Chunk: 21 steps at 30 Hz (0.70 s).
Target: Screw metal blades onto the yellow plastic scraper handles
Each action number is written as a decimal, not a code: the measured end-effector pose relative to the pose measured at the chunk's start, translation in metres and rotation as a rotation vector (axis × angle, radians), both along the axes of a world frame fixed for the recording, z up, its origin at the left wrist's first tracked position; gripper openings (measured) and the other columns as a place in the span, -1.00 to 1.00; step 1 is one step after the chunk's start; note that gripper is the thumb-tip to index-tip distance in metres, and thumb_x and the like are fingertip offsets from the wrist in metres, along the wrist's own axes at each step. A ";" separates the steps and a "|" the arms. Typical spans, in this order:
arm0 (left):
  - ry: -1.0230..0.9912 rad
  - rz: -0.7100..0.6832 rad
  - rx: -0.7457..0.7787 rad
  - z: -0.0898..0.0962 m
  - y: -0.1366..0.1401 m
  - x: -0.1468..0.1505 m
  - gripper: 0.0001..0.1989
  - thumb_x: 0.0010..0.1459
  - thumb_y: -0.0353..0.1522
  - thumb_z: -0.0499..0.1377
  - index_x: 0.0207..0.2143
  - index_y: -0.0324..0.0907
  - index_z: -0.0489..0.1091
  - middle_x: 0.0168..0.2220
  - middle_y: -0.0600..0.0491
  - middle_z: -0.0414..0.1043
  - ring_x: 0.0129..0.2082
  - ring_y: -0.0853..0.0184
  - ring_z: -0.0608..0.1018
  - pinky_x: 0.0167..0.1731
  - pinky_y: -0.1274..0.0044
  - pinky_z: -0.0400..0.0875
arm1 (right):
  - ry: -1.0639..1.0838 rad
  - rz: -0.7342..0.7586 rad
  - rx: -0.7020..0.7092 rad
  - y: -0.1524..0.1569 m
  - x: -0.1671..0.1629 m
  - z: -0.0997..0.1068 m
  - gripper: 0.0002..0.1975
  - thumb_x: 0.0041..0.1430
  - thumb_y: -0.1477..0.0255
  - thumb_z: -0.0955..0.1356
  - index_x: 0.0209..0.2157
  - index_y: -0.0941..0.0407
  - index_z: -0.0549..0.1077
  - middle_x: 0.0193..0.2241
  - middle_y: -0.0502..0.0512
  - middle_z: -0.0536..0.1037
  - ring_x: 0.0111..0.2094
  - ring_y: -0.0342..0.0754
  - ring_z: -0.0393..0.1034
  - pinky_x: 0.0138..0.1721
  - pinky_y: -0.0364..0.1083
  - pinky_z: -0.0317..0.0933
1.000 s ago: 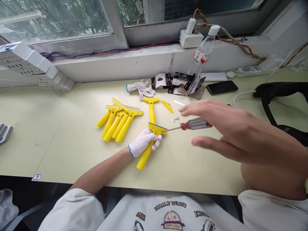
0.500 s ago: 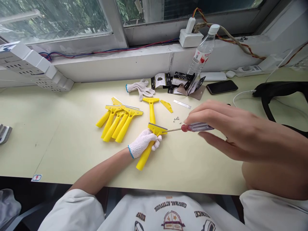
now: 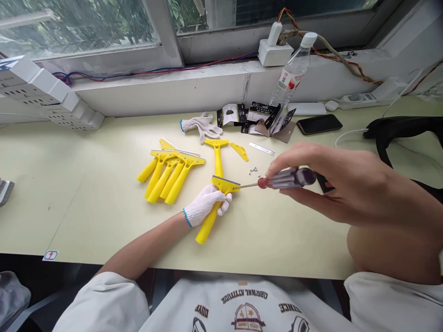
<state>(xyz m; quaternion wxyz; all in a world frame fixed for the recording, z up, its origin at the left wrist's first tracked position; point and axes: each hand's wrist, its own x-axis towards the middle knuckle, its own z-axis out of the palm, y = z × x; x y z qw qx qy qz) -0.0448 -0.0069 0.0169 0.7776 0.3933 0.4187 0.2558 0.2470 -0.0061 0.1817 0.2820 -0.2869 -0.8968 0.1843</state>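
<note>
My left hand (image 3: pixel 206 203), in a white knitted glove, is wrapped around the neck of a yellow scraper (image 3: pixel 206 227). A metal blade edge shows along the top of its head. Bare, my right hand (image 3: pixel 332 184) holds a screwdriver (image 3: pixel 287 179) with a clear purplish handle and red collar between thumb and fingers. The screwdriver's tip meets the right end of the scraper head, at a screw. Just beyond lies another yellow scraper (image 3: pixel 218 157), beside a loose yellow cover plate (image 3: pixel 239 151), a flat blade (image 3: pixel 262 149) and several small screws (image 3: pixel 254 170).
Several yellow scrapers (image 3: pixel 173 173) lie piled on the left. Behind are a white glove (image 3: pixel 202 125), black packaging cards (image 3: pixel 259 117), a plastic bottle (image 3: pixel 294 74) and a phone (image 3: pixel 320 124). A black strap (image 3: pixel 384 143) with a white cable is at the right.
My right hand's fingers have shifted around the screwdriver, and its handle end now shows more. The tip stays at the scraper head. My left hand keeps the same hold.
</note>
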 end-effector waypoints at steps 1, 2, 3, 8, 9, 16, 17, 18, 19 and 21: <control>0.005 0.000 0.002 0.001 0.000 0.000 -0.84 0.07 -0.35 0.21 -0.28 -0.25 0.43 -0.53 0.08 0.40 -0.63 0.46 0.36 -0.60 0.60 0.20 | 0.037 0.021 -0.034 0.001 -0.001 -0.001 -0.62 0.37 0.53 0.44 0.15 -0.06 0.48 -0.05 0.01 0.69 -0.12 -0.04 0.63 -0.12 -0.07 0.50; 0.004 0.000 0.005 0.001 0.000 0.000 -0.83 0.08 -0.35 0.21 -0.27 -0.25 0.44 -0.53 0.08 0.40 -0.63 0.46 0.36 -0.60 0.60 0.20 | 0.080 0.030 -0.066 0.002 -0.002 -0.001 -0.60 0.35 0.53 0.46 0.15 -0.08 0.50 -0.07 -0.01 0.70 -0.13 -0.04 0.64 -0.14 -0.07 0.51; -0.002 -0.001 0.010 0.000 0.000 0.000 -0.82 0.08 -0.35 0.21 -0.26 -0.25 0.44 -0.53 0.08 0.40 -0.63 0.46 0.36 -0.60 0.60 0.20 | 0.138 0.015 -0.090 0.003 -0.004 -0.002 -0.60 0.32 0.52 0.50 0.12 -0.09 0.52 -0.08 -0.02 0.71 -0.14 -0.02 0.65 -0.15 -0.05 0.52; -0.057 -0.012 0.001 -0.005 0.000 -0.002 -0.81 0.08 -0.36 0.21 -0.24 -0.24 0.46 -0.43 0.06 0.43 -0.60 0.47 0.35 -0.58 0.58 0.23 | 0.649 -0.218 -0.132 0.017 -0.013 -0.008 -0.66 0.21 0.43 0.59 0.01 -0.10 0.66 -0.13 0.04 0.70 -0.20 0.10 0.66 -0.24 0.07 0.53; -0.061 -0.013 -0.001 -0.005 0.000 -0.003 -0.81 0.08 -0.35 0.21 -0.23 -0.24 0.46 -0.42 0.05 0.43 -0.60 0.47 0.35 -0.58 0.58 0.23 | 0.715 -0.286 -0.138 0.023 -0.012 -0.010 -0.71 0.23 0.38 0.58 -0.01 -0.09 0.68 -0.17 0.06 0.69 -0.22 0.12 0.65 -0.28 0.08 0.51; -0.051 -0.057 0.008 -0.003 0.001 -0.005 -0.86 0.13 -0.35 0.19 -0.27 -0.24 0.42 -0.51 0.08 0.39 -0.61 0.45 0.35 -0.56 0.58 0.21 | 0.087 -0.723 -0.452 0.081 0.020 -0.050 -0.63 0.22 0.21 0.54 0.00 0.03 0.55 -0.38 0.05 0.67 -0.44 0.01 0.48 -0.37 0.02 0.31; -0.047 -0.064 0.011 -0.003 0.001 -0.005 -0.86 0.14 -0.35 0.19 -0.27 -0.24 0.42 -0.52 0.08 0.39 -0.61 0.45 0.35 -0.56 0.58 0.21 | -0.025 -0.757 -0.467 0.090 0.022 -0.060 -0.66 0.21 0.22 0.54 -0.05 0.04 0.53 -0.34 0.07 0.70 -0.38 0.04 0.52 -0.35 0.01 0.31; -0.043 -0.070 0.011 -0.002 0.001 -0.005 -0.86 0.14 -0.34 0.19 -0.26 -0.24 0.42 -0.53 0.08 0.39 -0.61 0.45 0.35 -0.55 0.58 0.21 | -0.121 -0.784 -0.484 0.097 0.024 -0.070 -0.70 0.19 0.22 0.53 -0.12 0.04 0.52 -0.33 0.09 0.70 -0.33 0.07 0.55 -0.34 0.00 0.31; -0.038 -0.074 0.012 -0.002 0.001 -0.005 -0.85 0.14 -0.34 0.19 -0.26 -0.24 0.42 -0.54 0.08 0.39 -0.62 0.45 0.35 -0.55 0.58 0.21 | -0.207 -0.766 -0.518 0.103 0.024 -0.079 -0.71 0.20 0.21 0.52 -0.14 0.05 0.52 -0.32 0.10 0.70 -0.30 0.08 0.56 -0.34 -0.01 0.31; -0.035 -0.075 0.015 -0.001 0.001 -0.005 -0.85 0.14 -0.34 0.19 -0.27 -0.23 0.41 -0.55 0.08 0.39 -0.63 0.45 0.33 -0.55 0.58 0.20 | -0.350 -0.739 -0.558 0.113 0.021 -0.097 -0.72 0.20 0.19 0.50 -0.16 0.05 0.52 -0.31 0.11 0.69 -0.28 0.08 0.56 -0.35 -0.02 0.29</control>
